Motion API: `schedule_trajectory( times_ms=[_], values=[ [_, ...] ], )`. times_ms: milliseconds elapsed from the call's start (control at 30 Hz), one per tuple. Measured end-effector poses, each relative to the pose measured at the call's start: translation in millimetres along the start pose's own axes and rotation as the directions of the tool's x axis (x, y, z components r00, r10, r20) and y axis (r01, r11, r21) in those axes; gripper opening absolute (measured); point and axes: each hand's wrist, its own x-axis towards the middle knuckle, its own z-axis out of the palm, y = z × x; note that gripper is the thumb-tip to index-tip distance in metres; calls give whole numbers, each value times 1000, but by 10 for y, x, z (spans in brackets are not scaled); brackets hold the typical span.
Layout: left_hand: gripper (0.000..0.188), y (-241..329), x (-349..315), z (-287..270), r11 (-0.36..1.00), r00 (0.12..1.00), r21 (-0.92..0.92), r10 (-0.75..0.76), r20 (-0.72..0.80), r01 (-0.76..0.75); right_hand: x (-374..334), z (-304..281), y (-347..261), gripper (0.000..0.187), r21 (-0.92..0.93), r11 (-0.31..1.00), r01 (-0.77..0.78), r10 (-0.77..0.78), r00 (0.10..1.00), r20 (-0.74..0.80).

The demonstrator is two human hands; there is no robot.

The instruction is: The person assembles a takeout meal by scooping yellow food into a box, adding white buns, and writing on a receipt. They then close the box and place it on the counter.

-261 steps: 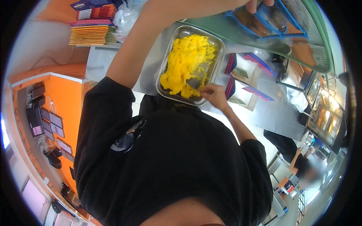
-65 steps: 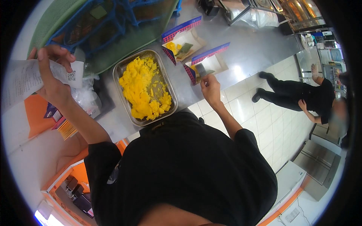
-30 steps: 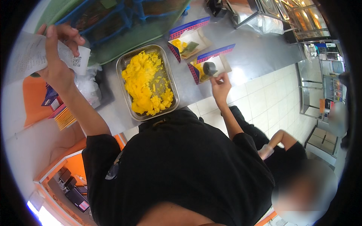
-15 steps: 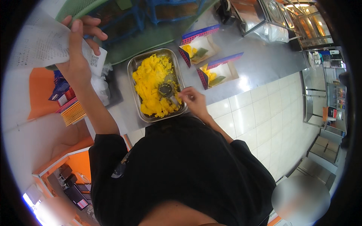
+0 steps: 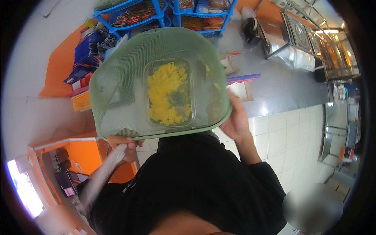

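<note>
A domed green mesh food cover [image 5: 127, 74] is held over a metal tray [image 5: 147, 98], which shows through the mesh. Fluffy yellow food [image 5: 164, 90] lies in the tray, with a darker patch at its right side. My left hand [image 5: 123, 145] is closed at the cover's near left rim, with a strip of white paper [image 5: 102, 172], blurred, also in its grip. With fingers partly hidden behind the rim, my right hand [image 5: 237, 121] grips the cover's near right corner. Two open boxes [image 5: 239, 88] stand right of the cover, partly hidden by it.
Blue shelf racks [image 5: 137, 17] with packets stand at the back. Blue packages [image 5: 86, 58] and a yellow stack [image 5: 81, 101] lie on the left. On the right, a metal counter [image 5: 282, 92] runs toward steel equipment [image 5: 295, 33]. Floor tiles [image 5: 286, 129] show beyond its near edge.
The green food cover has come from the back left to over the tray. My left hand has lowered with the paper. My right hand has left the tray and taken the cover's rim.
</note>
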Motion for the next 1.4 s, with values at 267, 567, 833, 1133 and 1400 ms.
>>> schedule_trajectory(
  times_ms=[267,567,833,1133,1400],
  values=[
    [29,-672,-847,278,888,945,323,-305,-119,327,153,-984,576,34,-281,873,-399,458,869,188],
    [37,-960,-1265,994,726,538,-138,-609,-582,673,305,-1571,1002,35,-442,807,-392,496,856,147],
    [37,-1349,-1075,1433,646,59,-737,-758,-649,197,650,-1942,1395,41,-648,669,-365,510,859,43],
    [39,-1600,-1253,1210,741,161,-100,-272,-949,664,623,-1853,902,44,-990,136,-42,208,978,-13],
    [27,-666,221,596,944,443,19,-136,-886,329,132,-2011,-514,39,-821,471,-322,396,909,-130]
  ],
)
